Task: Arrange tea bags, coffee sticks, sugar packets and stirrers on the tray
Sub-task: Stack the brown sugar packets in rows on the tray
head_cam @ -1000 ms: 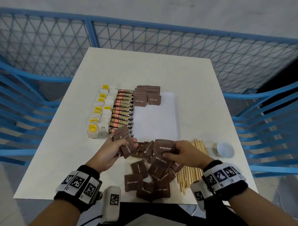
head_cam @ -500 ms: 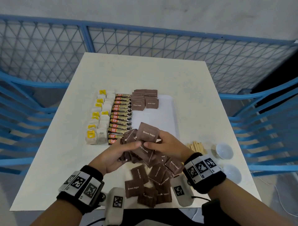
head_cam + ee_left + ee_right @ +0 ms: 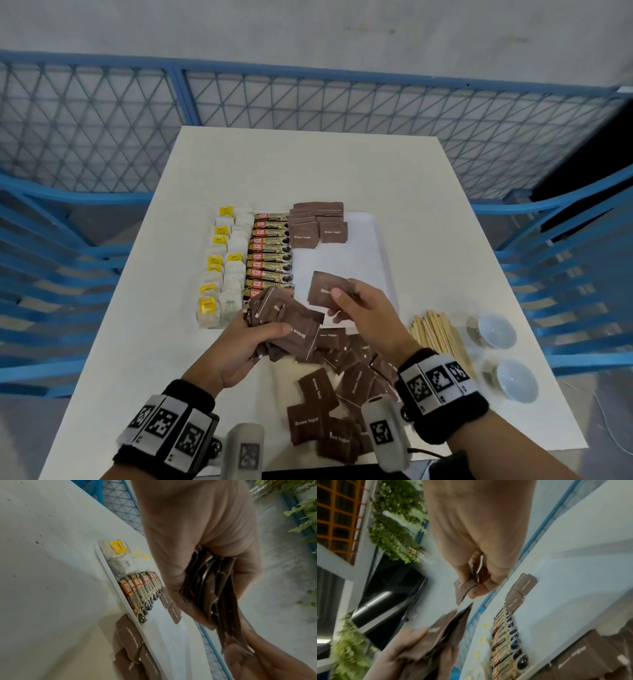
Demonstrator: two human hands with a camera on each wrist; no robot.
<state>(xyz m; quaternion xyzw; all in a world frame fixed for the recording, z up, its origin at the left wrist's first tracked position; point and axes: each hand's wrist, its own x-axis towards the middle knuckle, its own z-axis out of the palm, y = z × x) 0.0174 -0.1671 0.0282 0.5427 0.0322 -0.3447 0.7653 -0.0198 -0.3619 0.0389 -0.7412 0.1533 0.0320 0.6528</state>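
Both wrist views are smeared w/ blur, so print on the packets is unreadable there; the head view reads "Brown Sugar" on several. The near edge of the white tray (image 3: 371,260) is hidden behind the hands, and the nearest coffee sticks (image 3: 270,253) are partly covered by the left-hand packets. How many packets the left hand holds can't be counted. The left hand (image 3: 239,346) has its grip closed round a fanned bunch of sugar packets (image 3: 291,322), thumb on top, fingers curled beneath; the left wrist view shows the packet edges stacked between fingers and palm. The right hand (image 3: 363,308) pinches a single brown packet (image 3: 325,287) btwn thumb and fingers, held just above the tray's near part, right beside the left-hand bunch but apart from it. Packets are flat brown squares w/ white lettering, some creased. On the tray: tea bags (image 3: 222,274) w/ yellow tags in two columns along the left edge, coffee sticks in a tight column next to them, and a small overlapped group of placed sugar packets (image 3: 317,222) at the far end; the rest of the tray is bare white. A loose heap of packets (image 3: 329,394) lies on the tabletop (image 3: 308,164) under and near the wrists. Wooden stirrers (image 3: 438,332) lie in a bundle right of the right hand, off the tray, w/ two small white bowls (image 3: 496,330) beyond them.
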